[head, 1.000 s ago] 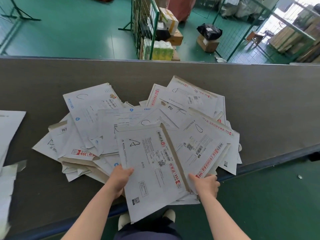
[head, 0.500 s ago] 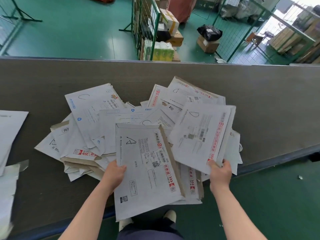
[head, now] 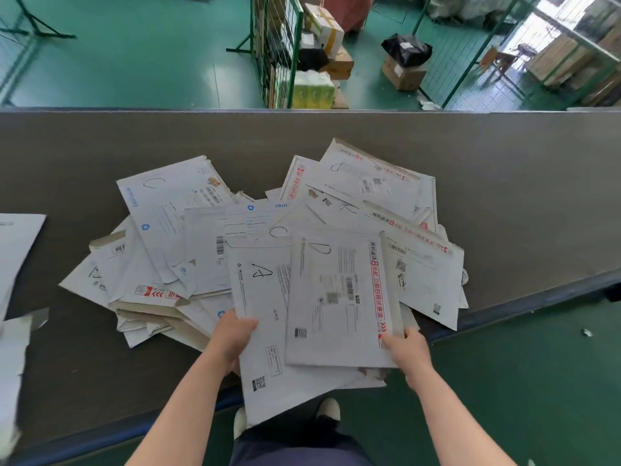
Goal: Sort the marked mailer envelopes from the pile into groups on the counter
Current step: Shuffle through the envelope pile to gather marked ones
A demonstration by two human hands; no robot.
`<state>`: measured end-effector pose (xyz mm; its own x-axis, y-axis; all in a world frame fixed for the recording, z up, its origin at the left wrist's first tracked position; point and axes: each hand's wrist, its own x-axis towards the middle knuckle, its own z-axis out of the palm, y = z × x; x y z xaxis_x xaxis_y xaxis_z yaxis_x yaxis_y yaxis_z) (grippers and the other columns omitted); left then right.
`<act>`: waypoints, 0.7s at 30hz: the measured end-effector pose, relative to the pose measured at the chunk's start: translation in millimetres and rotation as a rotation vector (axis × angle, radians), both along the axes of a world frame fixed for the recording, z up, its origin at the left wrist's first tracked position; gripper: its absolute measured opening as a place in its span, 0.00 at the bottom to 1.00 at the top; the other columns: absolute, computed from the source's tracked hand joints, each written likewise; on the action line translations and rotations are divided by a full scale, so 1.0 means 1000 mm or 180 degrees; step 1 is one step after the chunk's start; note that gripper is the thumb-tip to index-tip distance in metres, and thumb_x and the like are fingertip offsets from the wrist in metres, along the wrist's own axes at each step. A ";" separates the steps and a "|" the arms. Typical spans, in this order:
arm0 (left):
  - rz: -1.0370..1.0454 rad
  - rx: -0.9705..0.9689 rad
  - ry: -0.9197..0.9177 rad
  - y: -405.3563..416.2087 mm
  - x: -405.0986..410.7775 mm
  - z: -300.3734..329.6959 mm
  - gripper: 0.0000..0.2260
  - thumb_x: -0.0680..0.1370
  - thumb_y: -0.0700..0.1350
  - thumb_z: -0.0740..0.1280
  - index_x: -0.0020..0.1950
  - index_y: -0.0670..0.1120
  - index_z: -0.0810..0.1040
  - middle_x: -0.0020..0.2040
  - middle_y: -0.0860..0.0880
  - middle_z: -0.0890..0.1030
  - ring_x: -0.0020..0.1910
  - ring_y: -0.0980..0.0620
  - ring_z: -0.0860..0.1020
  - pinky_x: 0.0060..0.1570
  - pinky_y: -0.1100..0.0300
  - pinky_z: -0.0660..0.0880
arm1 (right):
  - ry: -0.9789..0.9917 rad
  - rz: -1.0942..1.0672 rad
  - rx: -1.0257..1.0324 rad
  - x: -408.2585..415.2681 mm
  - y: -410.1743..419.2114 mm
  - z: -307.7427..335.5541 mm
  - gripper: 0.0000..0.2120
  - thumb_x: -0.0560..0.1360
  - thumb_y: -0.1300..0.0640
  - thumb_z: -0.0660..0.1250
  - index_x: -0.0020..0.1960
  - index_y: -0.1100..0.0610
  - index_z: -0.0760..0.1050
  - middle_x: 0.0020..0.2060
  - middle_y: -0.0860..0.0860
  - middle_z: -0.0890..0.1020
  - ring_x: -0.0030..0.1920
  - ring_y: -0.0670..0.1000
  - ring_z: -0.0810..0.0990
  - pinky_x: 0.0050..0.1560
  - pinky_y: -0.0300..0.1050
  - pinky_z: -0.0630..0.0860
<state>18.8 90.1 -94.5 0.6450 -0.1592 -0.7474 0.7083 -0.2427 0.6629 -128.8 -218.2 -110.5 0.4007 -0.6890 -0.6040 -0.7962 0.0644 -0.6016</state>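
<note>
White paper mailer marked "A" point(head: 265, 331) pinched at left edge by left hand point(head: 232, 338), hanging over near edge of grey desk point(head: 504, 183). Right hand point(head: 408, 348) grips corner of white "D" mailer with red stripe point(head: 336, 297), overlapping the "A" one. Messy pile of white mailers point(head: 188, 237) behind, spread on desk.

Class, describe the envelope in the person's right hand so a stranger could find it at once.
Start at the grey counter and its pile of white mailer envelopes. At the near edge, the right hand pinches one white mailer envelope overlapping another. It alone shows a handwritten D beside a red strip.
</note>
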 end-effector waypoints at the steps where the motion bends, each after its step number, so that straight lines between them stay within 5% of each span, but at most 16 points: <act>1: 0.0099 -0.0038 0.0091 -0.001 -0.001 -0.001 0.11 0.82 0.35 0.63 0.63 0.41 0.80 0.53 0.40 0.85 0.52 0.40 0.84 0.50 0.45 0.82 | 0.0078 0.0152 -0.0131 -0.005 0.003 -0.007 0.13 0.76 0.58 0.72 0.60 0.56 0.79 0.54 0.53 0.83 0.51 0.52 0.82 0.49 0.51 0.82; 4: 0.0323 -0.0149 0.0281 -0.004 -0.008 -0.002 0.11 0.83 0.34 0.62 0.64 0.40 0.78 0.56 0.38 0.84 0.54 0.38 0.83 0.58 0.38 0.79 | 0.0235 0.0595 -0.0445 -0.007 0.003 -0.017 0.13 0.74 0.51 0.72 0.57 0.52 0.79 0.56 0.52 0.79 0.50 0.52 0.82 0.52 0.56 0.84; 10: 0.0511 -0.0227 0.0056 -0.023 -0.054 0.013 0.12 0.82 0.30 0.63 0.56 0.44 0.81 0.53 0.44 0.86 0.52 0.45 0.83 0.48 0.51 0.79 | -0.0174 0.1080 -0.0494 -0.003 0.003 0.001 0.04 0.77 0.56 0.69 0.52 0.52 0.77 0.52 0.52 0.80 0.49 0.50 0.80 0.45 0.47 0.80; 14: 0.0863 -0.0004 0.0032 -0.025 -0.083 0.009 0.15 0.82 0.32 0.64 0.68 0.38 0.76 0.58 0.40 0.84 0.56 0.40 0.82 0.54 0.46 0.79 | -0.0578 0.1792 -0.0717 -0.003 0.019 0.018 0.02 0.81 0.56 0.66 0.50 0.54 0.75 0.48 0.48 0.79 0.44 0.45 0.77 0.41 0.41 0.77; 18: 0.1422 0.0087 0.0126 -0.017 -0.112 0.013 0.13 0.83 0.32 0.63 0.67 0.36 0.75 0.52 0.40 0.83 0.51 0.38 0.81 0.50 0.45 0.78 | -0.0869 0.2582 -0.1320 -0.001 0.021 0.024 0.07 0.81 0.54 0.66 0.47 0.54 0.71 0.48 0.48 0.80 0.44 0.49 0.75 0.44 0.46 0.79; 21: 0.1836 0.0107 0.0099 -0.012 -0.137 0.017 0.15 0.83 0.31 0.62 0.69 0.34 0.73 0.54 0.37 0.82 0.56 0.35 0.79 0.60 0.39 0.74 | -0.1110 0.2770 -0.0822 0.005 0.023 0.022 0.07 0.81 0.54 0.67 0.46 0.53 0.70 0.50 0.48 0.81 0.45 0.48 0.78 0.45 0.47 0.82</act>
